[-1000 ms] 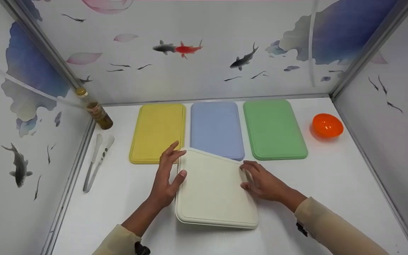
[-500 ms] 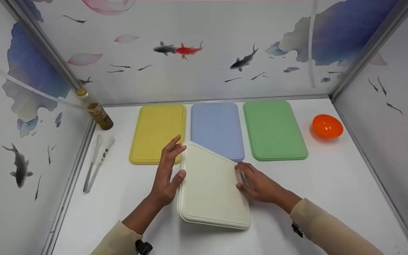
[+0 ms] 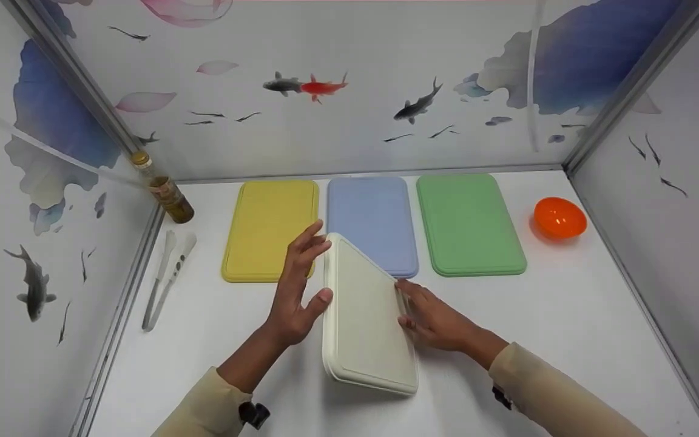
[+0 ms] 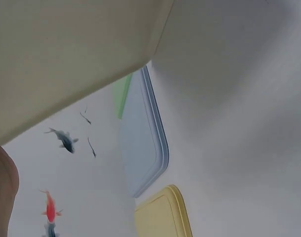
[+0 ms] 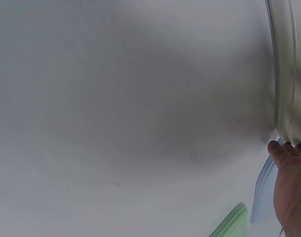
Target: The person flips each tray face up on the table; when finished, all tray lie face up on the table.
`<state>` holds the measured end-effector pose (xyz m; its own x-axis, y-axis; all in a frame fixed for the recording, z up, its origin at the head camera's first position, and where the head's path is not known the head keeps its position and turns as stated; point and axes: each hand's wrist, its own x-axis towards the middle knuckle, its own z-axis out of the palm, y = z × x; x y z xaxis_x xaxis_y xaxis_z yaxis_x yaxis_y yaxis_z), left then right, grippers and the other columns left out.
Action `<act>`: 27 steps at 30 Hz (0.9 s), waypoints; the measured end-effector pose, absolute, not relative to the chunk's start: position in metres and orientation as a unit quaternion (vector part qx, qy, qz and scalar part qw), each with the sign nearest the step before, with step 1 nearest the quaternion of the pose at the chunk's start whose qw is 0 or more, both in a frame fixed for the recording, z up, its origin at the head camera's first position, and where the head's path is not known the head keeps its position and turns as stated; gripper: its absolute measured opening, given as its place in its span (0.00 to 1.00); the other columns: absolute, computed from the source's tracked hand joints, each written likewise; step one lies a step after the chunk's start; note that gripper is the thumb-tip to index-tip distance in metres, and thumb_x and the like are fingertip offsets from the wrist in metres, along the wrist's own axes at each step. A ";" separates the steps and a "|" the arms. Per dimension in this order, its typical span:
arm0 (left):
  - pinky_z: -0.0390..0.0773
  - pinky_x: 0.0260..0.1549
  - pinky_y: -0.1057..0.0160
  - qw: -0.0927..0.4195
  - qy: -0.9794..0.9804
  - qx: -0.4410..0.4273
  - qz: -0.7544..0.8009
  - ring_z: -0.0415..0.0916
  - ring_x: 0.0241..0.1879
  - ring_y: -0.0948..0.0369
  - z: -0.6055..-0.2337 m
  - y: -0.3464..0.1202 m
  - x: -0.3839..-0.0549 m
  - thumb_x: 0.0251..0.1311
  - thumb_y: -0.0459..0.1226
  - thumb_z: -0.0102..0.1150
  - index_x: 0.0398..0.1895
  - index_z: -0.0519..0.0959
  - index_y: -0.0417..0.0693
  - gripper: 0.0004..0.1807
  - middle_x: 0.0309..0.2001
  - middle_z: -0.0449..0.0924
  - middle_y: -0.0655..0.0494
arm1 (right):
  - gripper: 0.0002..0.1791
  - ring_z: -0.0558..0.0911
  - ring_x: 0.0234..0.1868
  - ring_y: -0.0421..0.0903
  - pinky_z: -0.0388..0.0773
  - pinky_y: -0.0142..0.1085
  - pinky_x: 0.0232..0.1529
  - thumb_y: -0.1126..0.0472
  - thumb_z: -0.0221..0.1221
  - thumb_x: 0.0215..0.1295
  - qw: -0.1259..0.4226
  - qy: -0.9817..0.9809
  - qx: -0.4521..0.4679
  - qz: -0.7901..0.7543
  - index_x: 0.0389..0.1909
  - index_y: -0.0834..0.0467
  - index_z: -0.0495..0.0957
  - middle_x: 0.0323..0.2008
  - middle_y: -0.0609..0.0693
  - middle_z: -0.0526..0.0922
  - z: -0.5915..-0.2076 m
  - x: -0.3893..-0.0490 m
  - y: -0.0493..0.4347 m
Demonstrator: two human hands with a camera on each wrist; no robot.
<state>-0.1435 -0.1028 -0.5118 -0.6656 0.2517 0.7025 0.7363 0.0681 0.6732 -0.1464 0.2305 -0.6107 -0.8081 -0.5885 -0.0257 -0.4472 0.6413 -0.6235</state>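
Observation:
A cream-white cutting board (image 3: 369, 315) is tilted on the table in the head view, its left side raised. My left hand (image 3: 296, 297) holds its left edge, thumb in front and fingers spread along the edge toward the top corner. On the lower right edge, my right hand (image 3: 440, 318) grips with fingers and thumb. The underside of the cream board (image 4: 66, 54) fills the upper left of the left wrist view. Behind it lie a yellow cutting board (image 3: 272, 227), a blue one (image 3: 371, 212), partly covered by the cream board, and a green one (image 3: 471, 224).
Metal tongs with white tips (image 3: 164, 282) lie at the left, below a bottle of brown liquid (image 3: 170, 200). An orange bowl (image 3: 559, 218) stands at the far right. Printed walls enclose the white table (image 3: 568, 340) at the back and both sides.
The cream board has tilted more steeply, its left side rising and moving right. My left hand has moved up and right with it; my right hand has shifted slightly left.

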 end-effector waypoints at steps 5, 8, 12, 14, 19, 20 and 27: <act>0.62 0.81 0.32 0.186 -0.694 -0.335 -0.609 0.61 0.83 0.44 -0.502 -0.089 -0.141 0.75 0.51 0.58 0.81 0.66 0.51 0.36 0.86 0.53 0.37 | 0.41 0.63 0.86 0.65 0.70 0.65 0.78 0.48 0.56 0.87 0.135 0.865 -0.250 -0.414 0.90 0.56 0.52 0.88 0.61 0.59 -0.603 -0.141 0.219; 0.60 0.79 0.26 0.189 -0.700 -0.329 -0.605 0.59 0.85 0.44 -0.495 -0.080 -0.141 0.73 0.52 0.60 0.80 0.65 0.48 0.38 0.86 0.54 0.37 | 0.38 0.62 0.86 0.69 0.73 0.68 0.74 0.52 0.55 0.88 0.127 0.828 -0.242 -0.490 0.90 0.52 0.52 0.88 0.62 0.57 -0.590 -0.138 0.206; 0.61 0.77 0.25 0.199 -0.718 -0.321 -0.585 0.59 0.85 0.44 -0.489 -0.071 -0.142 0.74 0.60 0.60 0.79 0.63 0.45 0.41 0.86 0.56 0.39 | 0.37 0.63 0.85 0.71 0.73 0.74 0.70 0.46 0.53 0.87 0.090 0.797 -0.255 -0.540 0.90 0.46 0.54 0.87 0.59 0.59 -0.562 -0.137 0.184; 0.61 0.77 0.26 0.201 -0.726 -0.318 -0.576 0.58 0.85 0.45 -0.487 -0.068 -0.142 0.75 0.63 0.58 0.79 0.63 0.44 0.43 0.86 0.56 0.40 | 0.39 0.65 0.84 0.69 0.73 0.76 0.70 0.38 0.53 0.86 0.067 0.790 -0.267 -0.548 0.90 0.43 0.54 0.87 0.56 0.60 -0.544 -0.138 0.174; 0.62 0.79 0.29 0.205 -0.723 -0.326 -0.573 0.56 0.87 0.44 -0.485 -0.060 -0.142 0.77 0.65 0.53 0.80 0.62 0.46 0.43 0.86 0.56 0.41 | 0.47 0.67 0.84 0.66 0.70 0.79 0.69 0.24 0.50 0.80 0.007 0.779 -0.302 -0.550 0.90 0.42 0.55 0.85 0.51 0.63 -0.500 -0.143 0.158; 0.62 0.79 0.29 0.206 -0.720 -0.330 -0.574 0.56 0.87 0.44 -0.485 -0.059 -0.143 0.77 0.65 0.52 0.80 0.62 0.47 0.42 0.86 0.56 0.41 | 0.47 0.67 0.84 0.65 0.70 0.80 0.69 0.24 0.50 0.79 -0.004 0.775 -0.311 -0.550 0.90 0.44 0.56 0.85 0.52 0.64 -0.491 -0.145 0.156; 0.64 0.81 0.35 0.230 -0.715 -0.345 -0.562 0.55 0.86 0.44 -0.486 -0.052 -0.142 0.80 0.66 0.47 0.83 0.60 0.54 0.40 0.86 0.54 0.37 | 0.44 0.67 0.84 0.56 0.74 0.74 0.69 0.34 0.58 0.80 -0.060 0.766 -0.361 -0.528 0.88 0.49 0.59 0.85 0.53 0.64 -0.447 -0.150 0.146</act>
